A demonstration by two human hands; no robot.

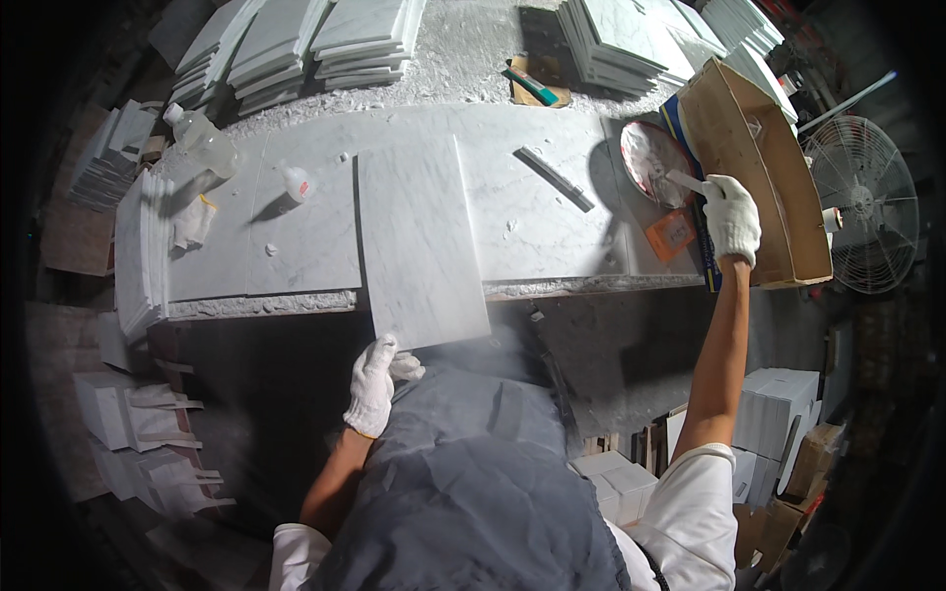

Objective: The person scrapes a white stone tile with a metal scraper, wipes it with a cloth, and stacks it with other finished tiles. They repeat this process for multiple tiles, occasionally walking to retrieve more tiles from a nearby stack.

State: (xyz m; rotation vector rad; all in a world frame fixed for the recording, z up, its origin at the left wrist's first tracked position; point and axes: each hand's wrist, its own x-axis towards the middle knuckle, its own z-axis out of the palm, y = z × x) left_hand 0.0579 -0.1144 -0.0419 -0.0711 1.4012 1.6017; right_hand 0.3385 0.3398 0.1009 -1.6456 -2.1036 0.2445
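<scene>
A pale grey-veined marble tile point(419, 231) lies on the bench and juts past its near edge. My left hand point(372, 386), in a white knitted glove, grips the tile's near left corner, thumb on top and fingers at the edge. Off to the right, my gloved right hand point(731, 219) is closed on a flat, pale scraper point(684, 180). The scraper's tip is over a round bowl of white paste point(652, 163); whether it touches the paste I cannot tell. Just below the bowl lies an orange packet point(672, 234).
An open cardboard box point(810, 227) stands beside my right hand, with a fan point(862, 202) beyond. A metal bar point(555, 178) lies right of the tile. Leftward are a clear bottle point(209, 146) and a small plastic container point(296, 183). Stacked tiles point(367, 44) line the back.
</scene>
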